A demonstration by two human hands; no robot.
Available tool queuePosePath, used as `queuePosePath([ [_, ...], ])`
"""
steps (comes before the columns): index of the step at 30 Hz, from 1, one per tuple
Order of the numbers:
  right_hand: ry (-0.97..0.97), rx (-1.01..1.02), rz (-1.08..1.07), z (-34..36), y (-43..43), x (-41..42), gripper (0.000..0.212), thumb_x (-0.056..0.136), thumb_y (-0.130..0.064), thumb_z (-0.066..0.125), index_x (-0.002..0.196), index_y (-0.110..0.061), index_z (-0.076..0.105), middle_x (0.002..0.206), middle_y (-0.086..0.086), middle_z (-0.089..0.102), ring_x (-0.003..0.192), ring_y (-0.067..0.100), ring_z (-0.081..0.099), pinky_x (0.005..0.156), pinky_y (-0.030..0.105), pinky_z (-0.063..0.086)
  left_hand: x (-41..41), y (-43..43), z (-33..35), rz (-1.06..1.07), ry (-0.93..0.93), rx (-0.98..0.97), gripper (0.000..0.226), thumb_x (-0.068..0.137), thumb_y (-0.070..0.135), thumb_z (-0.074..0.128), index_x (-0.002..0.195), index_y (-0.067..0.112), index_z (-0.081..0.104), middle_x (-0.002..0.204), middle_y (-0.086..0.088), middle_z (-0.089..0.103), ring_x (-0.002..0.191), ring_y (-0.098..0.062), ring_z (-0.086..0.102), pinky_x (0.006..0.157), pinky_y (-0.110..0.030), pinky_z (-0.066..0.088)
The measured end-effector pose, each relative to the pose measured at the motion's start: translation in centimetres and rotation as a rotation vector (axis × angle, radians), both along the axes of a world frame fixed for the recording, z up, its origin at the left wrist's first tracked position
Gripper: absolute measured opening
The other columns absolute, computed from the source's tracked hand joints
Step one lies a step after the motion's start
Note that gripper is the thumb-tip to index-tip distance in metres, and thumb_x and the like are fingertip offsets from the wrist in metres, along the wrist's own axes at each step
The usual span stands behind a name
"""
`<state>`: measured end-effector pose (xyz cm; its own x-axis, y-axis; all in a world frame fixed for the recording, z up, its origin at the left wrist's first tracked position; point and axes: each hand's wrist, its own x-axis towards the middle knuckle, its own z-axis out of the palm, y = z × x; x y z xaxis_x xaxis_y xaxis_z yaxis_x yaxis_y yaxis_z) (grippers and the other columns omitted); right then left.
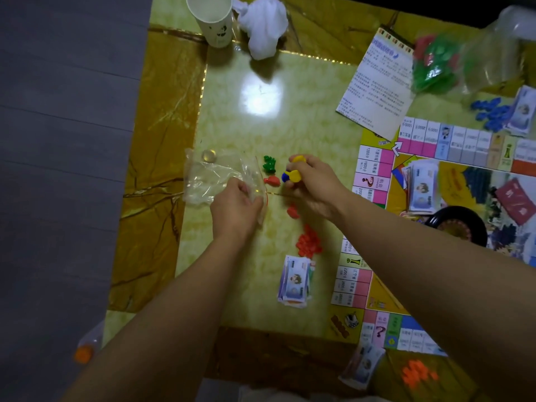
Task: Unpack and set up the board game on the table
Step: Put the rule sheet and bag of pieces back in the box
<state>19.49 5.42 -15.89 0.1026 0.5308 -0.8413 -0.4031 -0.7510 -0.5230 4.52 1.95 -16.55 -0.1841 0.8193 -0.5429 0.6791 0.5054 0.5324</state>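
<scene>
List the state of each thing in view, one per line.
left hand: grips the clear bag
clear bag: crumpled, on the table
right hand: pinches yellow and blue pawns
game board: unfolded, flat
paper cup: upright
red pawn: lying on its side
red pieces: loose heap on the table
rules sheet: flat, corner overlapping the game board

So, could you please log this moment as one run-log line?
stage: unpacking pieces | left hand: grips clear bag | right hand: holds yellow and blue pieces | board: unfolded
</scene>
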Motion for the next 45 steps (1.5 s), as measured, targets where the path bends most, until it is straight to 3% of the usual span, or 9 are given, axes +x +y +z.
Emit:
queuePosePath([
  [5, 0.38, -0.095, -0.118, 1.3, -0.7, -0.3, 0.019, 0.092, 0.003, 0.035, 0.09, -0.003, 0.052, 0.093, 0.017, 0.05, 0.077, 0.023, 0.049, 0.041, 0.018, 0.042, 0.6, -0.1, 0.8, -0.009, -0.008, 0.014, 0.019, 0.08, 0.026, 0.071, 0.088, 0.02, 0.055, 0.071, 0.004, 0.062, 0.076, -0.019, 0.062, 0.063, -0.026, 0.036],
  [13, 0.305, -0.042, 0.138, 2.0, -1.7, -0.6, 0.015, 0.097, -0.01, 0.048, 0.088, -0.001, 0.056, 0.082, 0.013, 0.054, 0.058, 0.011, 0.054, 0.04, 0.014, 0.037, 0.3, -0.3, 0.7, 0.007, 0.025, 0.001, 0.021, 0.078, 0.028, 0.073, 0.084, 0.021, 0.055, 0.075, 0.0, 0.066, 0.076, -0.021, 0.065, 0.064, -0.025, 0.038],
  [22, 0.196, -0.202, 0.264, 2.6, -1.3, -1.7, 0.009, 0.099, -0.009, 0.047, 0.106, -0.004, 0.051, 0.078, 0.013, 0.052, 0.043, 0.008, 0.054, 0.035, 0.013, 0.038, 0.0, -0.8, 1.3, -0.002, -0.136, -0.012, 0.019, 0.078, 0.024, 0.073, 0.078, 0.023, 0.054, 0.071, -0.003, 0.065, 0.067, -0.027, 0.068, 0.068, -0.045, 0.056],
  [28, 0.135, -0.197, 0.248, 2.1, -1.0, -3.1, 0.01, 0.095, -0.005, 0.051, 0.088, -0.002, 0.058, 0.085, 0.012, 0.055, 0.073, 0.015, 0.055, 0.065, 0.023, 0.055, -1.3, -1.1, 2.1, 0.081, -0.36, -0.051, 0.018, 0.081, 0.009, 0.069, 0.079, 0.016, 0.053, 0.061, -0.002, 0.059, 0.061, -0.034, 0.068, 0.065, -0.054, 0.057],
  [35, 0.339, -0.071, 0.338, 2.7, -1.0, -4.4, 0.025, 0.097, -0.007, 0.04, 0.073, -0.011, 0.047, 0.073, 0.001, 0.052, 0.073, 0.014, 0.051, 0.086, 0.031, 0.045, -2.1, -1.1, 1.8, 0.231, -0.426, -0.072, 0.02, 0.084, 0.006, 0.069, 0.083, 0.015, 0.051, 0.068, -0.013, 0.057, 0.058, -0.032, 0.066, 0.066, -0.053, 0.058],
  [38, 0.043, 0.08, 0.389, 2.3, -0.5, -4.7, 0.024, 0.094, 0.002, 0.036, 0.087, -0.008, 0.057, 0.07, 0.004, 0.056, 0.068, 0.016, 0.053, 0.07, 0.026, 0.05, -2.5, -0.9, 1.2, 0.305, -0.406, -0.053, 0.021, 0.086, 0.003, 0.063, 0.081, 0.016, 0.047, 0.066, -0.009, 0.053, 0.051, -0.026, 0.062, 0.064, -0.052, 0.056],
  [41, -0.586, 0.168, 0.515, 0.6, -0.5, -3.7, 0.016, 0.087, -0.005, 0.055, 0.099, -0.015, 0.056, 0.084, 0.008, 0.058, 0.072, 0.021, 0.06, 0.07, 0.039, 0.054, -2.9, -0.8, 0.7, 0.368, -0.376, -0.022, 0.024, 0.083, -0.001, 0.059, 0.077, 0.018, 0.045, 0.07, -0.015, 0.056, 0.047, -0.024, 0.059, 0.06, -0.051, 0.055],
  [43, -0.872, 0.154, 0.736, -0.6, -0.9, -3.0, 0.042, 0.082, -0.016, 0.068, 0.117, -0.024, 0.047, 0.109, 0.006, 0.049, 0.082, 0.022, 0.057, 0.071, 0.037, 0.051, -3.1, -0.7, 0.3, 0.364, -0.377, -0.015, 0.024, 0.084, -0.002, 0.058, 0.077, 0.017, 0.045, 0.069, -0.012, 0.054, 0.048, -0.024, 0.058, 0.058, -0.048, 0.055],
  [45, -0.941, 0.134, 0.891, -1.8, -1.3, -3.0, 0.071, 0.079, -0.016, 0.072, 0.136, -0.031, 0.032, 0.127, 0.008, 0.035, 0.091, 0.026, 0.057, 0.075, 0.037, 0.053, -3.3, -0.6, -0.3, 0.354, -0.388, -0.012, 0.024, 0.084, -0.001, 0.058, 0.077, 0.018, 0.045, 0.065, -0.005, 0.05, 0.05, -0.026, 0.059, 0.058, -0.048, 0.055],
])
